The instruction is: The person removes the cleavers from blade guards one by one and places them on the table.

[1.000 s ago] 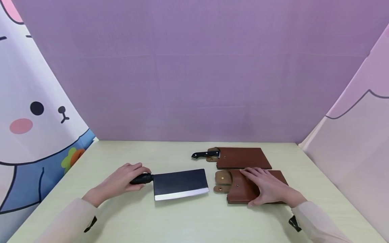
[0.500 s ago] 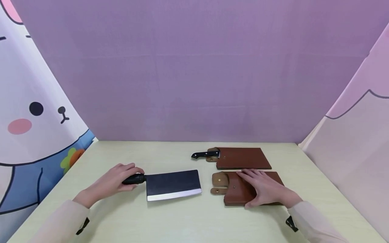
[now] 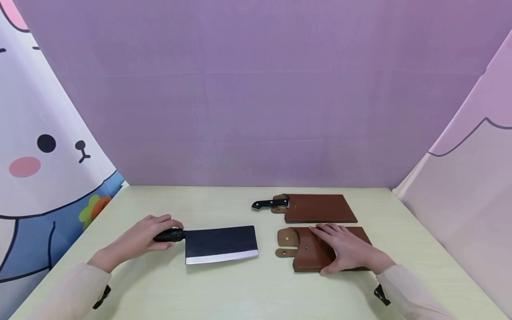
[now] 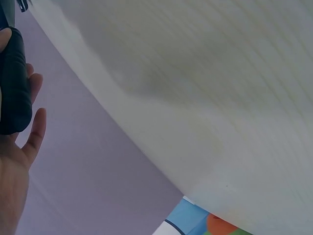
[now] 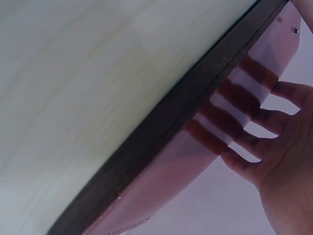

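Note:
My left hand (image 3: 142, 235) grips the black handle (image 4: 14, 83) of a cleaver (image 3: 221, 242). Its broad dark blade with a bright cutting edge points right, close over the table, with a shadow beneath. To the right, my right hand (image 3: 352, 249) spans a brown leather knife sheath (image 3: 310, 258), thumb at the near edge and fingers across its upper face. In the right wrist view, several fingertips meet the shiny leather (image 5: 166, 181). The sheath's tan flap (image 3: 288, 237) and snap strap (image 3: 286, 253) spread toward the cleaver, with a gap between blade and flap.
Behind the held sheath lies a second brown sheath (image 3: 320, 208), from which a black riveted knife handle (image 3: 270, 204) sticks out to the left. A purple cloth backdrop (image 3: 256, 98) closes off the pale table (image 3: 192, 289) at its far edge; printed curtains (image 3: 56, 133) stand at the sides.
My left hand has carried the cleaver leftward, widening the gap to the sheath. My right hand and its sheath have shifted slightly left and nearer. The second sheath has stayed put.

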Demonstrator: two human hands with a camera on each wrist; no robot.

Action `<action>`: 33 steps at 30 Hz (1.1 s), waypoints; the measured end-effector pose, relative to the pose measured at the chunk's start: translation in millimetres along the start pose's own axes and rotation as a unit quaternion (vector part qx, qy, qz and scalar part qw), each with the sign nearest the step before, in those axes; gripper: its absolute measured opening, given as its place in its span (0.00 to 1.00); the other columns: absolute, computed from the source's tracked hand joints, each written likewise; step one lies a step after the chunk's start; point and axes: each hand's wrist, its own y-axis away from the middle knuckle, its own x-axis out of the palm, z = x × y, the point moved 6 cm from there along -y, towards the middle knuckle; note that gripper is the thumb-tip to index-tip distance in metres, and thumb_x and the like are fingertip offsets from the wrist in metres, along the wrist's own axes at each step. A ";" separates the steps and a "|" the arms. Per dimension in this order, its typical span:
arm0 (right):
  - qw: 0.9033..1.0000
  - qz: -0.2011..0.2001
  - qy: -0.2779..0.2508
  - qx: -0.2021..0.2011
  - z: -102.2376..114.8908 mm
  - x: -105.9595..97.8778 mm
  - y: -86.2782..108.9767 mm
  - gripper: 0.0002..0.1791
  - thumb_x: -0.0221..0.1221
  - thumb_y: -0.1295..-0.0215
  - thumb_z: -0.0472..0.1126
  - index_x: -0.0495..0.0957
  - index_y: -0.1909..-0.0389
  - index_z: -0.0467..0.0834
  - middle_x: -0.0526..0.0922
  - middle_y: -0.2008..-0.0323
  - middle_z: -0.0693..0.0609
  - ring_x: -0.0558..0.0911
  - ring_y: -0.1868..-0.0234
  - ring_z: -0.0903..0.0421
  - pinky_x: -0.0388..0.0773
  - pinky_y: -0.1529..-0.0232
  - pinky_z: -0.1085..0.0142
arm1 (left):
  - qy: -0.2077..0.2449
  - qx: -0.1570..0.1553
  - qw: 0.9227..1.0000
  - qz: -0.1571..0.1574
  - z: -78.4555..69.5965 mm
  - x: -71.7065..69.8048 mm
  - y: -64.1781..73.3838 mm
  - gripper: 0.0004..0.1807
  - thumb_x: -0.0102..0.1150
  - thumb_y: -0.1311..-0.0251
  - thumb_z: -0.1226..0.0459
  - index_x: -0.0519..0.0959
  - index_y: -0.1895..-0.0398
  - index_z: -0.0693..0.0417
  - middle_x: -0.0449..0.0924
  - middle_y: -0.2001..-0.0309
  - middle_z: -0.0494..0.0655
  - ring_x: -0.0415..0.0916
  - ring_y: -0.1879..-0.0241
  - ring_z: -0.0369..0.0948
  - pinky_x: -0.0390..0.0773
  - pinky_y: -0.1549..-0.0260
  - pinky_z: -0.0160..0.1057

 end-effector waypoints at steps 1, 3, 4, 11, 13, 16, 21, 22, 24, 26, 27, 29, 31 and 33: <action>1.000 0.001 0.000 0.000 0.2 0.0 -0.1 0.60 0.60 0.66 0.76 0.57 0.33 0.45 0.64 0.37 0.40 0.63 0.37 0.37 0.59 0.44 0.38 | 0.000 -0.002 1.000 0.003 0.6 0.4 0.4 0.21 0.68 0.56 0.58 0.76 0.55 0.42 0.69 0.66 0.25 0.65 0.70 0.25 0.71 0.65 0.39; 1.000 0.002 -0.001 0.001 0.2 0.0 -0.1 0.60 0.60 0.66 0.76 0.57 0.33 0.46 0.64 0.37 0.40 0.63 0.37 0.37 0.59 0.44 0.38 | 0.001 -0.006 1.000 0.011 1.8 1.6 1.3 0.21 0.68 0.55 0.58 0.76 0.55 0.42 0.69 0.65 0.25 0.65 0.69 0.25 0.71 0.65 0.39; 1.000 0.003 -0.001 0.001 0.2 0.1 -0.1 0.60 0.60 0.66 0.76 0.57 0.33 0.46 0.64 0.36 0.40 0.63 0.37 0.37 0.59 0.44 0.38 | 0.002 -0.008 1.000 0.015 2.4 2.2 1.8 0.21 0.68 0.55 0.58 0.76 0.55 0.42 0.69 0.65 0.25 0.66 0.69 0.25 0.71 0.65 0.40; 1.000 0.005 -0.003 0.001 0.4 1.1 -1.1 0.60 0.60 0.66 0.76 0.58 0.33 0.46 0.63 0.36 0.40 0.62 0.36 0.36 0.58 0.44 0.37 | 0.007 -0.008 0.999 0.035 5.8 7.0 3.9 0.21 0.66 0.54 0.58 0.75 0.54 0.42 0.70 0.64 0.26 0.67 0.68 0.26 0.71 0.64 0.41; 1.000 0.005 -0.001 -0.001 0.4 1.7 -1.6 0.60 0.60 0.65 0.76 0.58 0.33 0.45 0.63 0.37 0.39 0.62 0.37 0.36 0.59 0.45 0.37 | 0.006 -0.004 0.999 0.034 6.6 7.7 4.0 0.21 0.67 0.54 0.58 0.75 0.54 0.42 0.71 0.64 0.27 0.68 0.67 0.26 0.71 0.64 0.41; 1.000 0.005 -0.001 -0.002 -0.1 2.7 -2.1 0.59 0.59 0.65 0.76 0.58 0.33 0.45 0.64 0.37 0.39 0.63 0.37 0.36 0.59 0.45 0.36 | 0.004 0.003 0.999 0.033 7.7 8.5 3.1 0.22 0.67 0.55 0.58 0.75 0.53 0.43 0.71 0.64 0.27 0.69 0.67 0.26 0.70 0.64 0.41; 1.000 0.007 -0.002 -0.002 -1.0 3.9 -2.9 0.60 0.59 0.66 0.76 0.58 0.33 0.45 0.64 0.37 0.38 0.63 0.38 0.35 0.59 0.46 0.36 | 0.007 0.003 0.999 0.045 10.0 11.0 1.7 0.22 0.68 0.55 0.57 0.75 0.53 0.43 0.71 0.63 0.28 0.70 0.67 0.27 0.70 0.64 0.40; 1.000 0.006 -0.001 -0.002 -0.9 3.8 -3.1 0.60 0.59 0.66 0.77 0.59 0.33 0.45 0.64 0.37 0.38 0.63 0.38 0.35 0.59 0.46 0.36 | 0.008 0.000 0.999 0.051 10.6 12.1 1.6 0.22 0.67 0.54 0.57 0.75 0.53 0.43 0.72 0.63 0.28 0.70 0.67 0.27 0.70 0.64 0.40; 1.000 0.006 0.002 -0.003 -1.1 3.9 -3.4 0.60 0.59 0.66 0.77 0.59 0.34 0.44 0.64 0.37 0.38 0.62 0.37 0.35 0.60 0.46 0.36 | 0.012 -0.009 0.998 0.064 12.3 14.9 1.7 0.22 0.67 0.53 0.57 0.74 0.52 0.42 0.72 0.62 0.29 0.70 0.66 0.27 0.71 0.63 0.41; 1.000 0.005 0.003 -0.004 -1.1 3.8 -3.7 0.61 0.60 0.67 0.77 0.59 0.34 0.44 0.64 0.37 0.38 0.62 0.37 0.35 0.60 0.46 0.36 | 0.017 -0.019 0.997 0.078 13.9 18.1 2.1 0.22 0.66 0.52 0.56 0.74 0.51 0.41 0.72 0.61 0.29 0.70 0.65 0.27 0.72 0.63 0.41; 1.000 0.005 0.003 -0.005 -1.1 3.6 -3.8 0.61 0.60 0.67 0.77 0.59 0.34 0.44 0.64 0.37 0.38 0.62 0.37 0.35 0.60 0.46 0.36 | 0.019 -0.023 0.996 0.085 14.6 19.8 2.3 0.22 0.65 0.52 0.56 0.73 0.51 0.41 0.72 0.61 0.28 0.70 0.65 0.27 0.72 0.63 0.41; 1.000 0.004 0.002 -0.006 -1.1 3.5 -3.9 0.61 0.60 0.67 0.77 0.59 0.34 0.43 0.64 0.37 0.38 0.62 0.37 0.35 0.60 0.47 0.36 | 0.021 -0.027 0.995 0.093 15.4 22.6 2.9 0.22 0.65 0.51 0.56 0.73 0.50 0.40 0.71 0.61 0.28 0.70 0.66 0.27 0.72 0.63 0.41; 1.000 0.005 0.001 -0.006 -0.7 3.2 -4.1 0.61 0.60 0.68 0.77 0.59 0.34 0.43 0.64 0.38 0.38 0.62 0.38 0.35 0.60 0.47 0.36 | 0.025 -0.025 0.995 0.094 15.7 24.3 3.6 0.22 0.65 0.51 0.57 0.73 0.50 0.40 0.71 0.61 0.28 0.69 0.67 0.27 0.73 0.64 0.40; 1.000 0.007 -0.001 -0.006 -0.3 3.3 -4.1 0.61 0.60 0.68 0.77 0.59 0.34 0.43 0.64 0.38 0.38 0.62 0.38 0.36 0.60 0.47 0.36 | 0.025 -0.023 0.995 0.094 15.9 25.8 4.3 0.22 0.65 0.51 0.57 0.73 0.50 0.40 0.71 0.61 0.29 0.69 0.66 0.29 0.73 0.64 0.40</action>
